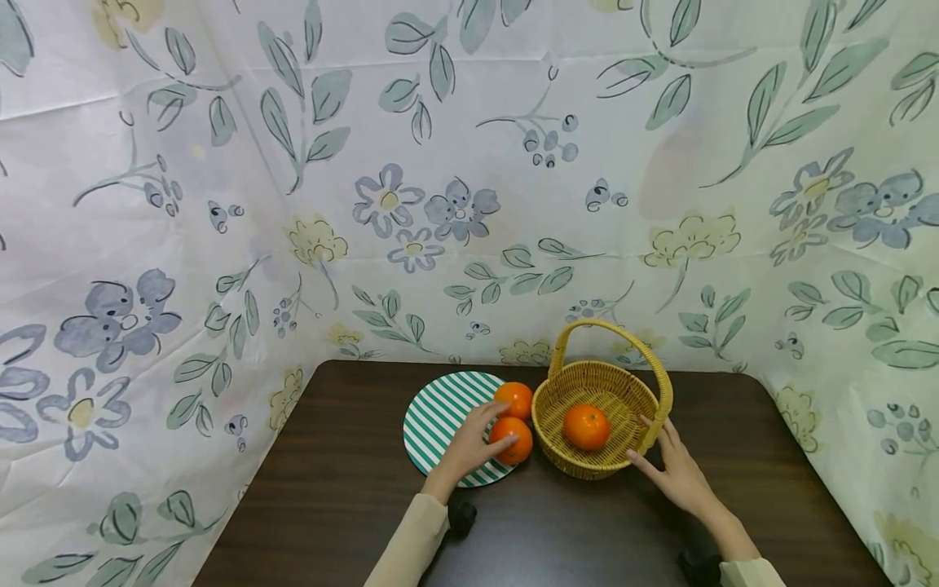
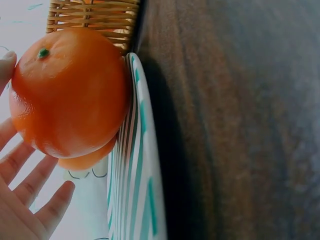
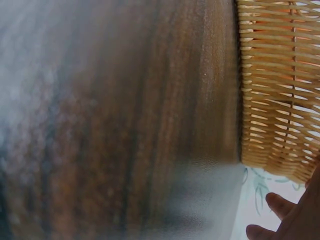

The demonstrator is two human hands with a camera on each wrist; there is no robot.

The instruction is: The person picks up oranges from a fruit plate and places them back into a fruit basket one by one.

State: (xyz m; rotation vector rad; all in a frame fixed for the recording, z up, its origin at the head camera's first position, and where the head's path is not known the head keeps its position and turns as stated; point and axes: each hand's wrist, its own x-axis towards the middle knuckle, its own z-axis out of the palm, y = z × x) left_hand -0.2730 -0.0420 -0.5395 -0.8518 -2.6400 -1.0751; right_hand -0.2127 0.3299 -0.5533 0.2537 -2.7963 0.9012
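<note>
My left hand (image 1: 469, 444) is at the nearer orange (image 1: 511, 441), its thumb at the near side and its fingers spread loosely around the far side. In the left wrist view, this orange (image 2: 72, 92) with a green stem spot fills the upper left, the thumb tip at its edge. A second orange (image 1: 513, 400) lies just behind it. Both are at the right side of a round green-and-white striped plate (image 1: 440, 416). My right hand (image 1: 684, 477) holds the right rim of a yellow wicker basket (image 1: 565, 391), below its arched handle. Inside lies a third orange (image 1: 586, 427).
The dark brown wooden table (image 1: 315, 489) extends left of the plate and in front of both things. Its back edge meets a white floral cloth (image 1: 469, 204) that hangs behind and along both sides. The basket's tall handle (image 1: 663, 383) arches above the right hand.
</note>
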